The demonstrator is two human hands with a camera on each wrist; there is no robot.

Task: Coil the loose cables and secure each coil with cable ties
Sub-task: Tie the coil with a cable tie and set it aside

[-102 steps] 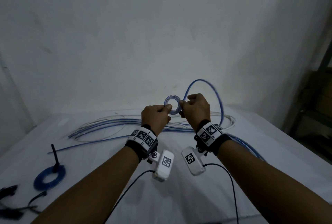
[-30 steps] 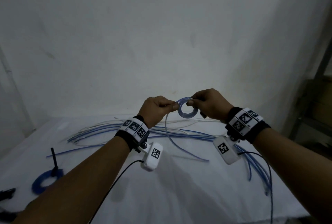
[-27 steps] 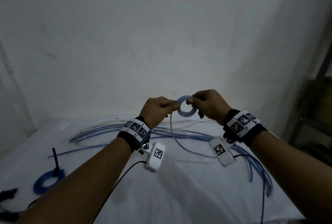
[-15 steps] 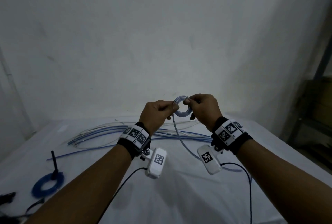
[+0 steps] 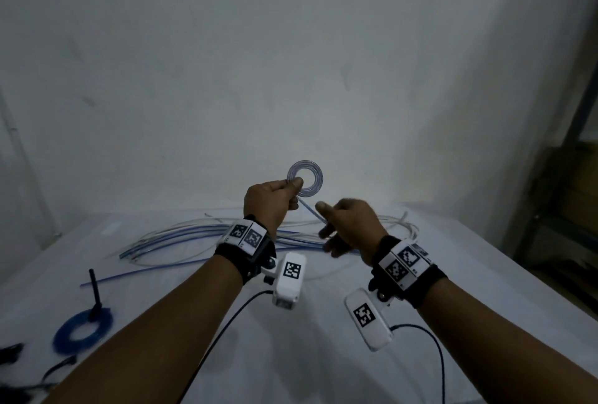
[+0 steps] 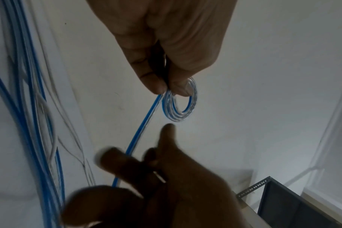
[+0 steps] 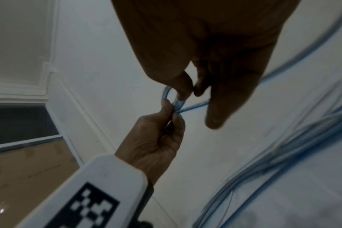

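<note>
While the left hand (image 5: pixel 270 201) is raised above the table (image 5: pixel 323 355), its thumb and forefinger pinch a small clear-and-blue coil (image 5: pixel 307 178) at the coil's 8 o'clock edge; the ring stands upright against the wall (image 5: pixel 291 63). From that pinch a loose tail (image 5: pixel 310 209) of the same cable slopes down toward 4 o'clock and runs into the right hand (image 5: pixel 351 229). That hand sits just beside the left one, lower, at about 4 o'clock from the coil. Its thumb points up and its fingers curl around the tail, though the blur in both wrist views makes the grip hard to judge; it looks loose rather than tight. Behind the hands, a bundle of loose blue and white cables (image 5: pixel 194 235) lies stretched across the table from 9 o'clock to 3 o'clock. At the table's 8 o'clock corner rests a finished blue coil (image 5: pixel 81 329), with a black cable tie (image 5: pixel 94 290) sticking upright from its rim.
</note>
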